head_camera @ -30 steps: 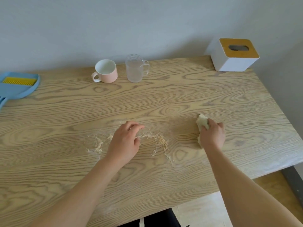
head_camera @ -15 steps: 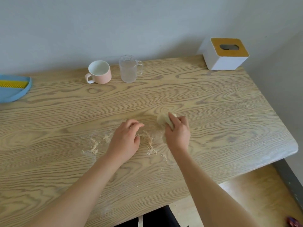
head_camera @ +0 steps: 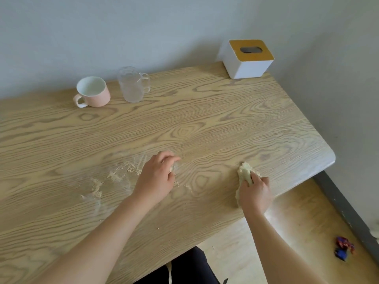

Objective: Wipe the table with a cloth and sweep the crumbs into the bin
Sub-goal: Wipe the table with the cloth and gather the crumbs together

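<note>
Right hand (head_camera: 255, 193) grips bunched cloth (head_camera: 244, 173); left hand (head_camera: 156, 178) rests loose, empty, on table (head_camera: 205, 119) — wipe leftward, flat, gathering crumbs (head_camera: 127, 168) together.

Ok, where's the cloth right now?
In the head view the cloth lies on the right part of the table, bunched under the right hand near the front edge, right of the left hand and the crumbs.

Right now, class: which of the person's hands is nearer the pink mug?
Left. The left hand rests by the crumbs, in front of the pink mug; the right hand grips the cloth farther right.
</note>
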The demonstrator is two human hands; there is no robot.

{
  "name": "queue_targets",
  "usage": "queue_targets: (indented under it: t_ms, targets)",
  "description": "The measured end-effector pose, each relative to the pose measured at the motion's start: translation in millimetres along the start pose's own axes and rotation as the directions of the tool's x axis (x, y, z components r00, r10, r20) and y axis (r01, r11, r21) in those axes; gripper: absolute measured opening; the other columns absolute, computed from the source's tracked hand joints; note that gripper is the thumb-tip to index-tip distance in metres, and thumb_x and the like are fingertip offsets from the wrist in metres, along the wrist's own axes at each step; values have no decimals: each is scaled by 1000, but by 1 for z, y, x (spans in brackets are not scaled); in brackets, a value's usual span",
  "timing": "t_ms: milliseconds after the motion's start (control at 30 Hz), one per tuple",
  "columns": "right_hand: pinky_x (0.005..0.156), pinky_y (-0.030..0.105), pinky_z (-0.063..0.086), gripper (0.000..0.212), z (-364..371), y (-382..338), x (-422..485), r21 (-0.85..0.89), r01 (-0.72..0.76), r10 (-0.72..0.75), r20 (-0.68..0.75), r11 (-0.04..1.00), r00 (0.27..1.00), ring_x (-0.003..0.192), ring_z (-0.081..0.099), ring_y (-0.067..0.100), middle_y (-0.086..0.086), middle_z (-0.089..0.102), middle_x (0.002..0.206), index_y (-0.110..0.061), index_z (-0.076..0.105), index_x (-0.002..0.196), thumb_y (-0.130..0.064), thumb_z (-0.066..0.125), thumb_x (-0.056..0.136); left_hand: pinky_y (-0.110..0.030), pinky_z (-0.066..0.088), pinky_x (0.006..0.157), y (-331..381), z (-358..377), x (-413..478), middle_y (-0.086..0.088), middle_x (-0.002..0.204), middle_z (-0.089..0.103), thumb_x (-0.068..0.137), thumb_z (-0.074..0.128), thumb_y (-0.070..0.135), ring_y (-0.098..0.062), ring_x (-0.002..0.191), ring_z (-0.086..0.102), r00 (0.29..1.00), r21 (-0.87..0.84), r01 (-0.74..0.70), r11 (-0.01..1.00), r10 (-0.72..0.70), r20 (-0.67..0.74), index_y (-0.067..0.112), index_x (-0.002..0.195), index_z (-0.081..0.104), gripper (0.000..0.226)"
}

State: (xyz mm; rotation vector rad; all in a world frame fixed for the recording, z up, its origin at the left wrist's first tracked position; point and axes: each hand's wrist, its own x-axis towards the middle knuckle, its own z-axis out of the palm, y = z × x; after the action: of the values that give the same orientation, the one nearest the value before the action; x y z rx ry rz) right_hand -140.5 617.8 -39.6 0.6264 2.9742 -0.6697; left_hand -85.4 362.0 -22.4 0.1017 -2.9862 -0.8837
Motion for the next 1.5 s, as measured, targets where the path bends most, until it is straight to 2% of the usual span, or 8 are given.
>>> queue_targets:
  t_ms: [367, 500, 633, 800, 967, 1267, 1400, 1500]
  targets:
    - [63, 14, 37, 27, 41, -84, -81, 179, 283, -318, 211, 942, 924, 71, 49, 9, -4, 57, 102, -19, 65, 112, -19, 57, 86, -21, 28, 101, -6, -14, -18, 6, 129, 45, 88, 56, 11, -12, 120, 42, 1000, 13, 27, 1000, -27, 0, 21, 130, 52, 42]
    - [51, 10, 28, 30, 19, -80, -58, 135, 220, -232, 83, 966, 969, 62, 47, 0, -6, 62, 103, -29, 63, 116, -24, 59, 86, -20, 27, 101, -12, -20, -24, 6, 129, 45, 89, 55, 11, -12, 122, 42, 999, 5, 49, 999, -49, -14, 21, 129, 53, 42]
    - [69, 27, 41, 33, -6, -52, -36, 36, 72, -72, -13, 997, 997, 76, 53, 13, -6, 60, 108, -30, 61, 117, -30, 57, 84, -18, 24, 98, -14, -22, -29, 5, 128, 46, 89, 55, 11, -12, 120, 43, 998, 7, 53, 999, -53, -27, 20, 128, 53, 41]
    - [73, 26, 33, 40, 11, -38, -64, -113, 16, -3, 114, 993, 994, 80, 46, 14, -2, 56, 112, -24, 52, 124, -28, 57, 84, -20, 24, 99, -17, -26, -35, 4, 128, 46, 88, 55, 9, -14, 121, 43, 998, -13, 62, 998, -62, -32, 20, 128, 53, 41]
    - [77, 26, 41, 32, 41, -85, -107, 26, 132, -134, 251, 991, 959, 79, 45, 12, -7, 57, 110, -25, 54, 116, -28, 57, 84, -20, 23, 102, -27, -32, -46, 6, 129, 44, 89, 55, 10, -12, 122, 41, 996, -3, 83, 997, -83, -35, 23, 128, 52, 42]
    - [66, 27, 35, 18, -15, -100, -55, 369, 156, -125, -105, 916, 987, 81, 54, 14, -8, 58, 95, -28, 66, 94, -37, 64, 80, -28, 34, 105, -41, -43, -50, 5, 127, 47, 87, 58, 9, -13, 120, 45, 987, -31, 126, 992, -129, -100, 21, 124, 56, 39]
    - [63, 23, 41, 28, -27, -110, -39, 322, 331, -340, -27, 887, 940, 78, 55, 11, -12, 59, 88, -27, 62, 103, -23, 70, 77, -25, 30, 105, -34, -41, -44, 6, 129, 46, 88, 58, 11, -11, 121, 43, 985, -28, 140, 990, -143, -102, 21, 127, 54, 41]
    - [65, 29, 46, 10, -27, -117, -33, 335, 315, -323, -32, 888, 946, 70, 57, 12, -13, 61, 72, -24, 61, 85, -25, 69, 80, -29, 36, 104, -29, -44, -36, 6, 125, 47, 86, 58, 9, -12, 116, 46, 983, -34, 134, 990, -137, -121, 20, 126, 54, 42]
